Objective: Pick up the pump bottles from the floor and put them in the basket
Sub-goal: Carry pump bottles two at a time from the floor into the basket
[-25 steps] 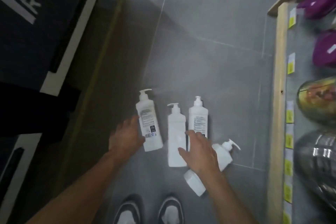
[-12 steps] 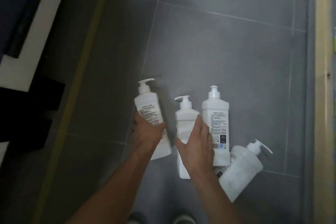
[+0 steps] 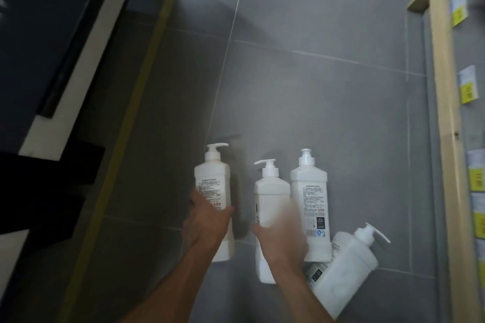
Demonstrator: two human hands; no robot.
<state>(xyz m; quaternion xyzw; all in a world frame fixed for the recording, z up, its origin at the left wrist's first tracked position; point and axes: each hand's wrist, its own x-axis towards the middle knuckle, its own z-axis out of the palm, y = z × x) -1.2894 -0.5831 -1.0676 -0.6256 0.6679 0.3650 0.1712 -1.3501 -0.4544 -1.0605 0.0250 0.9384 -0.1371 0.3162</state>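
Head view is showing the left hand (image 3: 207,220) gripping the leftmost pump bottle (image 3: 212,181); the right hand (image 3: 280,238) is lying blurred across the next bottle (image 3: 267,196), grip unreadable, wrist hiding part of a tilted bottle (image 3: 346,270).

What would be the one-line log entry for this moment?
left hand grips leftmost white plastic pump bottle | right hand on second white pump bottle, grip blurred | basket not in view

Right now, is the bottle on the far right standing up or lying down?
Lying down. The far-right bottle shows its whole side, slanted across the floor, pointing toward the shelf.
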